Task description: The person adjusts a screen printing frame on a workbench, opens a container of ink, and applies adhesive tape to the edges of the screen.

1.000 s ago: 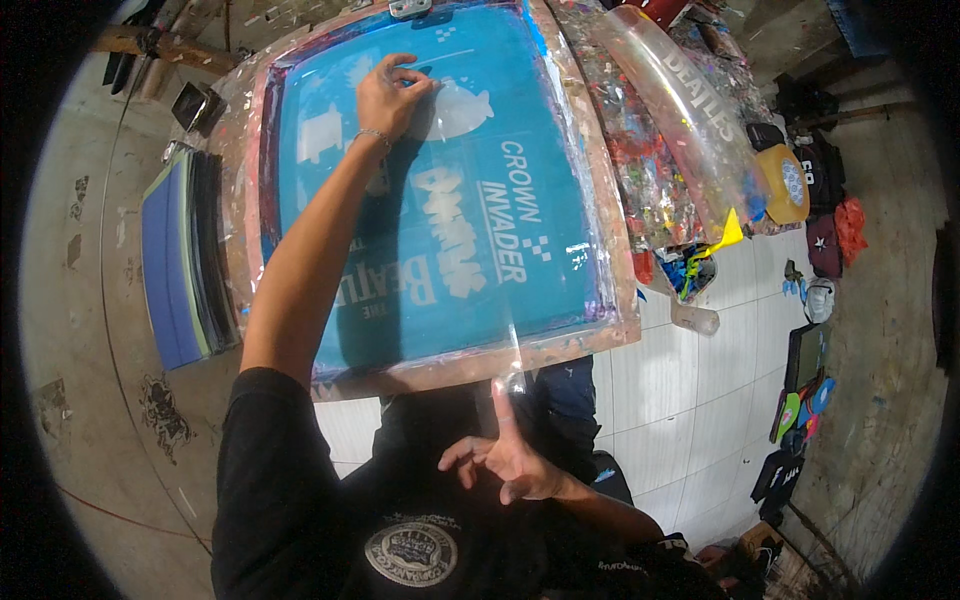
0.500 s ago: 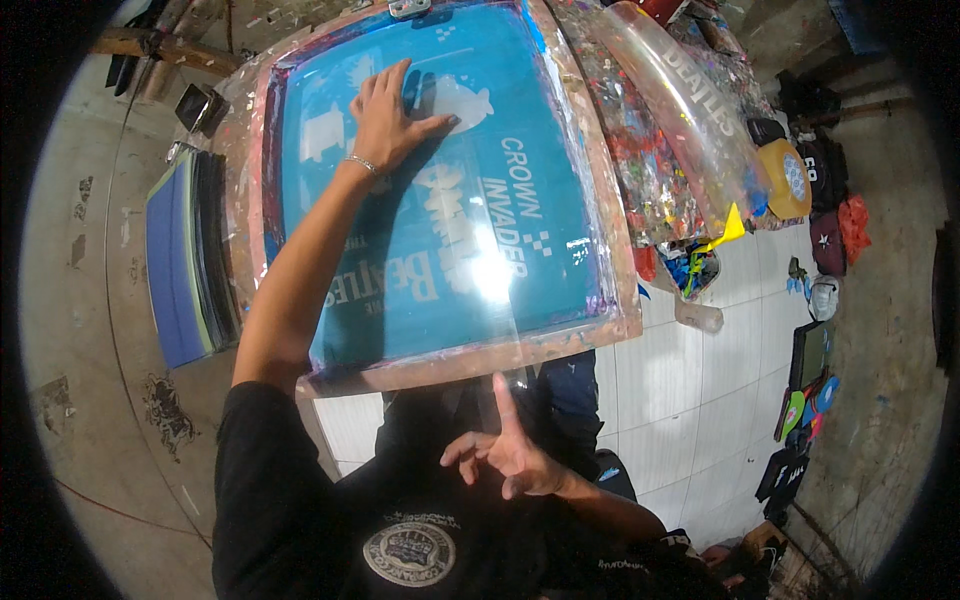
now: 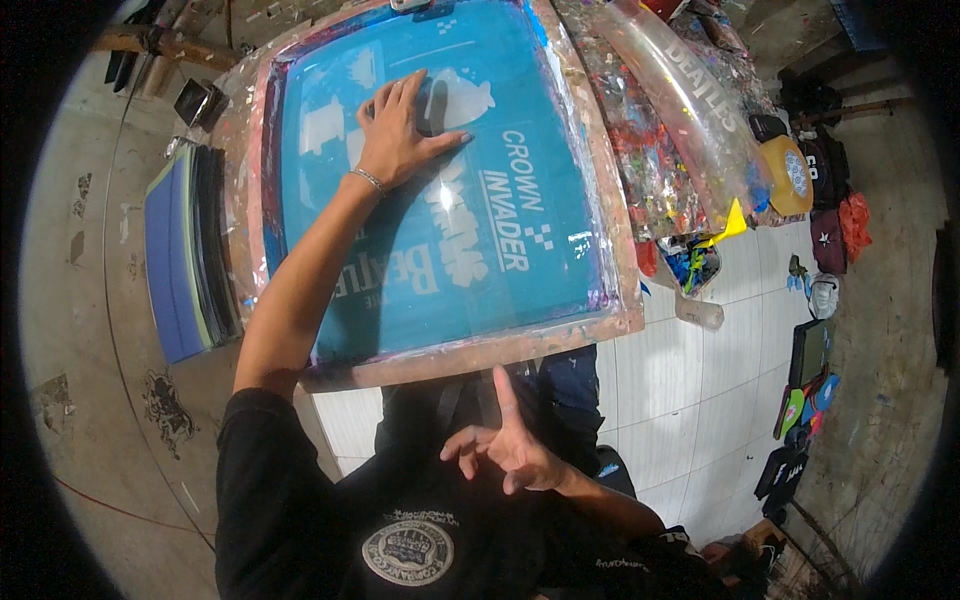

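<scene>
A blue-green printing screen (image 3: 545,300) lies in front of me, its mesh carrying pale lettering and figure shapes, inside a paint-stained wooden frame (image 3: 460,366). My left hand (image 3: 398,132) rests on the upper middle of the mesh, fingers and thumb spread, over a pale shape. Faint straight edges near this hand look like clear film on the mesh, hard to make out. Below the near rail, in front of my body, my right hand (image 3: 508,448) is raised with its index finger stretched out and the others half bent. No object shows in it.
Left of the screen leans a stack of blue-edged boards (image 3: 180,260). On the right, a curved clear plastic sheet (image 3: 690,100) lies over a paint-spattered surface (image 3: 655,170), beside a yellow tub (image 3: 786,178). A container of colourful scraps (image 3: 690,268) sits below it, above white floor tiles (image 3: 660,380).
The bright glare on the lower mesh has gone, and a clear strip seen near the right fingertip no longer shows there. My left hand has shifted slightly down and right.
</scene>
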Action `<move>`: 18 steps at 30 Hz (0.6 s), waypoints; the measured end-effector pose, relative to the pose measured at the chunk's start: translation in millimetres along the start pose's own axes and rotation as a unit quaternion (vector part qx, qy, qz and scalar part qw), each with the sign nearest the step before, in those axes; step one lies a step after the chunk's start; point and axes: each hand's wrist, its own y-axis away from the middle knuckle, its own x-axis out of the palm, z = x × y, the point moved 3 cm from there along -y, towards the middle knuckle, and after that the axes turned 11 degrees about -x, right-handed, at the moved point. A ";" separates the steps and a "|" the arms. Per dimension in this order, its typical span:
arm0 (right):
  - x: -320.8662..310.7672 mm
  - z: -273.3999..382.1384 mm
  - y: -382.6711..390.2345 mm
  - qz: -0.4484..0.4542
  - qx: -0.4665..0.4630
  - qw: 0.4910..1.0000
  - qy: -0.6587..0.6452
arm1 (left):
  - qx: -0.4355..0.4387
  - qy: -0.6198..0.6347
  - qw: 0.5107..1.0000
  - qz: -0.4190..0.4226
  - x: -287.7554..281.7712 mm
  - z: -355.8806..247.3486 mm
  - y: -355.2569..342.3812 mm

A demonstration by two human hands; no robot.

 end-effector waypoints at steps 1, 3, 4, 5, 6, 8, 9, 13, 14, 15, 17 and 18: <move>0.3 -0.3 -0.2 0.000 0.001 1.000 -0.001 | 0.002 -0.006 1.000 -0.002 -0.8 -0.7 0.9; 0.8 -0.1 -0.9 0.001 -0.007 1.000 -0.001 | 0.004 -0.004 1.000 -0.001 -0.6 0.0 2.8; 0.5 -0.4 -0.6 0.000 -0.007 1.000 -0.002 | 0.006 0.001 1.000 -0.001 0.1 -0.9 3.9; 0.1 -0.7 -0.2 0.000 -0.008 1.000 0.000 | 0.006 0.001 1.000 0.001 0.5 -2.1 5.0; -0.2 -0.8 0.1 0.001 -0.010 1.000 0.002 | 0.009 0.003 1.000 0.002 0.5 -4.1 6.0; -1.1 0.2 -0.3 0.002 -0.008 1.000 0.004 | 0.009 0.005 1.000 0.009 -0.4 -6.1 10.2; -1.1 0.4 -0.4 0.004 -0.006 1.000 0.008 | 0.017 0.003 1.000 0.003 -1.1 -6.9 11.3; 0.1 0.4 -1.3 0.001 -0.010 1.000 0.006 | 0.039 -0.003 0.999 -0.011 -3.1 -11.1 17.4; 0.1 0.2 -1.1 -0.002 -0.009 1.000 0.005 | 0.039 -0.003 0.999 -0.010 -3.4 -12.7 19.4; 0.1 -0.1 -0.9 -0.005 -0.009 1.000 0.005 | 0.041 -0.004 0.999 -0.011 -4.1 -14.8 21.5; -0.4 0.2 -1.1 -0.005 -0.011 1.000 0.008 | 0.044 -0.005 0.999 -0.011 -4.9 -17.4 24.1; -0.7 0.5 -1.2 -0.005 -0.014 1.000 0.010 | 0.044 0.000 0.999 -0.001 -4.5 -18.3 25.1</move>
